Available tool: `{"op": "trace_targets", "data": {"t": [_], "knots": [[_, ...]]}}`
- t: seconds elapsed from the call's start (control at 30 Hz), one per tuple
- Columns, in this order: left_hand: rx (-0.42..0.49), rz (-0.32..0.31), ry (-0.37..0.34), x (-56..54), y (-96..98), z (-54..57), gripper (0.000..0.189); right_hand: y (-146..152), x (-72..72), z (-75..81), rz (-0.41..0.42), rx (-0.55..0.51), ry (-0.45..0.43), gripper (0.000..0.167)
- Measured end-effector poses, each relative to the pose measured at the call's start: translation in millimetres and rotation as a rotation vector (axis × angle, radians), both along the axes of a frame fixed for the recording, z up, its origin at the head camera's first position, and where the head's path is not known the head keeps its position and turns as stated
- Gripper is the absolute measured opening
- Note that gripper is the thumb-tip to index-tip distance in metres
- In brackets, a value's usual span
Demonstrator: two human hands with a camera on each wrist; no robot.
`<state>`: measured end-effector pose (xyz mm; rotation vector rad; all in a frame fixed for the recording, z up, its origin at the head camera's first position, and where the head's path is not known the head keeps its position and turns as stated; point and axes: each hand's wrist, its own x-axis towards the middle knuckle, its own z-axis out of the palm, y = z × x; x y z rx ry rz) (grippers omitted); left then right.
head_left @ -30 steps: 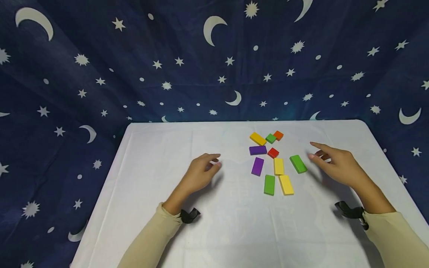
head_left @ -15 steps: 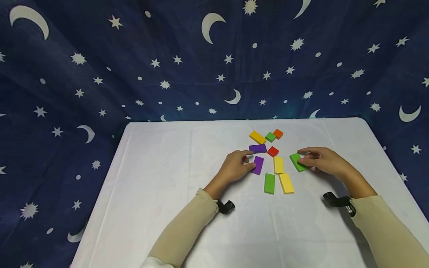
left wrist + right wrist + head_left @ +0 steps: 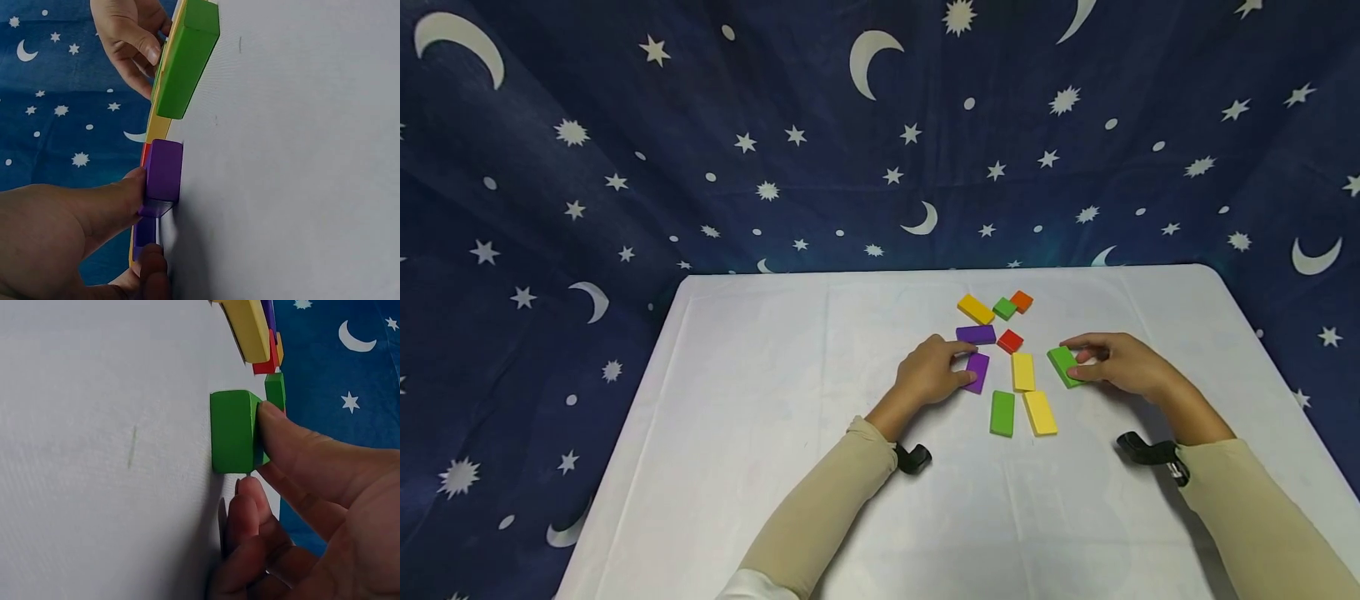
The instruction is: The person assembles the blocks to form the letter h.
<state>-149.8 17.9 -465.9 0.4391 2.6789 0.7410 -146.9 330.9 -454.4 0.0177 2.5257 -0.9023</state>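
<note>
My left hand (image 3: 931,371) has its thumb on a purple rectangular block (image 3: 977,374) and its index finger at the block's far end. In the left wrist view the thumb presses the top of this purple block (image 3: 165,170), with the other fingers curled beside it. My right hand (image 3: 1123,362) pinches a green rectangular block (image 3: 1063,367), thumb on top and index finger at the far end. The right wrist view shows that green block (image 3: 232,431) under the thumb, resting on the table; the index fingertip is partly hidden behind it.
Between the hands lie two yellow blocks (image 3: 1022,372) and another green block (image 3: 1002,414). Farther back are a second purple block (image 3: 976,334), a red block (image 3: 1010,341), a small green block (image 3: 1004,308), an orange block (image 3: 1022,301) and a yellow-orange block (image 3: 975,309). A starry cloth hangs behind the white table (image 3: 745,400).
My left hand has come right to the purple block, and my right hand has come left to the green block. Both now have thumb and index finger on them; the blocks have stayed put.
</note>
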Motion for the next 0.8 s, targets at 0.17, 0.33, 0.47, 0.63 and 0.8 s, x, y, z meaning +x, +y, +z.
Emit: {"op": "trace_targets", "data": {"t": [0.17,0.33,0.47,0.63,0.8], "knots": [[0.021,-0.001,0.013,3.5,-1.2,0.7,0.043,-1.3,2.7,-2.0,-0.011,0.007,0.029,0.064],[0.102,-0.006,0.067,8.6,-2.8,-1.5,0.041,-4.2,6.0,-1.1,-0.024,-0.016,0.056,0.061],[0.224,-0.017,0.120,12.7,-5.1,-3.3,0.035,-9.9,6.7,1.4,-0.038,-0.058,0.054,0.059],[0.404,0.024,0.094,13.9,-18.7,-1.3,0.032,-22.4,6.7,1.9,-0.078,-0.105,0.048,0.063],[0.604,0.151,-0.123,10.9,-52.2,8.0,0.035,-40.4,6.2,5.1,-0.184,-0.238,0.026,0.067]]}}
